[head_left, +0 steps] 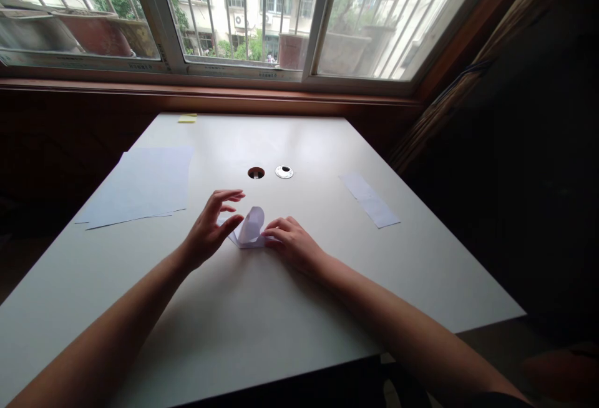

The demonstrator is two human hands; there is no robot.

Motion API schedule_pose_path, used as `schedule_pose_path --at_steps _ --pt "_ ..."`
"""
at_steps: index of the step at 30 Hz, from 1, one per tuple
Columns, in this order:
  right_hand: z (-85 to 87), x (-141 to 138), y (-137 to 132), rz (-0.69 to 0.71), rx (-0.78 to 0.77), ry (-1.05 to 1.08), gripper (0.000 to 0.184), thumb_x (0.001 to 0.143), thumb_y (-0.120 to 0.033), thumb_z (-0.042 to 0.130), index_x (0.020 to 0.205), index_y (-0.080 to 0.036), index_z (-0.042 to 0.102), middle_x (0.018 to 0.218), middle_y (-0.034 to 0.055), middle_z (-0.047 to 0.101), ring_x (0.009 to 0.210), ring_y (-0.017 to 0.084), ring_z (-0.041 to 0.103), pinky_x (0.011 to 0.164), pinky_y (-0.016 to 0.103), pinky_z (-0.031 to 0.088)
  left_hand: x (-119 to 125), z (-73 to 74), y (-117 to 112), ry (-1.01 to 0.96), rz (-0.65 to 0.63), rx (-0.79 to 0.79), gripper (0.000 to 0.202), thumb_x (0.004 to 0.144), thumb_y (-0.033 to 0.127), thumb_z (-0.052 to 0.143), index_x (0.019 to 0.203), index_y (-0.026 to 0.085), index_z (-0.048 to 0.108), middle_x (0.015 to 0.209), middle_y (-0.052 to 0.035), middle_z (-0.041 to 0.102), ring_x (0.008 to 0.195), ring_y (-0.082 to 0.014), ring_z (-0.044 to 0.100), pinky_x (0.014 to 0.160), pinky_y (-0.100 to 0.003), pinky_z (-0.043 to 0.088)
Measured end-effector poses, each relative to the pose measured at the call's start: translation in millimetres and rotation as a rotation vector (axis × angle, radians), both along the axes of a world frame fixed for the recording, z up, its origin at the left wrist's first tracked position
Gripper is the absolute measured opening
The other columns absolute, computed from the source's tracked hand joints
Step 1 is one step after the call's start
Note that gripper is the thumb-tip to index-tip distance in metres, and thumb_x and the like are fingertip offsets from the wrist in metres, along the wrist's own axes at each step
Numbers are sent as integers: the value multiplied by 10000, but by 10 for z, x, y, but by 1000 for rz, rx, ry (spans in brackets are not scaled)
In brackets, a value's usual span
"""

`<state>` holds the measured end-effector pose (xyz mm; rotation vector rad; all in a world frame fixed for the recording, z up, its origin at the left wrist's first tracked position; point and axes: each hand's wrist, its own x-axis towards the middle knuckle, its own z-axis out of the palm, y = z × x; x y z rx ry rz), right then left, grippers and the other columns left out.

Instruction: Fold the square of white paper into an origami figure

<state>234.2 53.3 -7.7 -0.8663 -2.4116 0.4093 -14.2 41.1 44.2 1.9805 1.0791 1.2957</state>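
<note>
In the head view, the small folded piece of white paper (251,227) lies on the white, smooth-topped table (262,308), a curled flap standing up between the two hands. The left hand (210,224) is spread, thumb and fingers apart, just beside the flap; contact is unclear. The right hand (292,242) has bent fingers touching the paper's right end, though I cannot tell whether they pinch or press. Flat white paper sheets (145,183) lie left, a narrow white paper strip (369,199) right
</note>
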Motion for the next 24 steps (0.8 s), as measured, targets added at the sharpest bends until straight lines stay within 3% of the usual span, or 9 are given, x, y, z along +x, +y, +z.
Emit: schedule_pose_path --at_steps 5,8,10,13,17,24 --pt "0 10 9 -1 -8 -3 213 925 -251 643 1131 -287 684 1121 61 671 944 214 557 894 393 510 -47 412 144 273 -350 -4 542 891 319 666 1401 303 483 1402 -130 525 1309 -272 492 1031 -455 495" --pt "8 27 15 9 -18 -5 213 926 -257 643 1132 -292 684 1122 54 674 939 213 554 886 390 511 -32 589 254 513 -465 27 320 872 272 677 1191 281 648 1319 -110 595 1229 -262 556 1042 -429 476" --pt "15 46 22 16 -25 -1 212 931 -259 636 1135 -291 682 1129 53 673 946 212 556 894 388 508 -29 652 323 618 -482 48 265 839 239 702 1102 275 681 1231 -93 645 1108 -242 624 950 -367 518" --pt "24 80 36 9 -33 13 201 937 -243 625 1123 -287 686 1128 51 673 945 205 558 893 376 506 -49 697 418 746 -483 81 181 800 274 747 975 279 702 1139 -61 680 983 -219 666 850 -315 532" --pt "24 116 54 4 -41 21 197 934 -208 623 1108 -273 689 1123 47 673 930 194 554 888 363 505 -126 710 508 754 -465 77 100 777 360 770 811 279 722 1103 -41 689 896 -195 691 791 -282 537" --pt "16 119 56 0 -55 32 200 925 -195 634 1097 -281 690 1120 46 667 953 194 563 893 363 505 -353 620 515 697 -405 41 184 868 385 674 764 242 725 1218 -78 656 736 -142 682 763 -276 543"
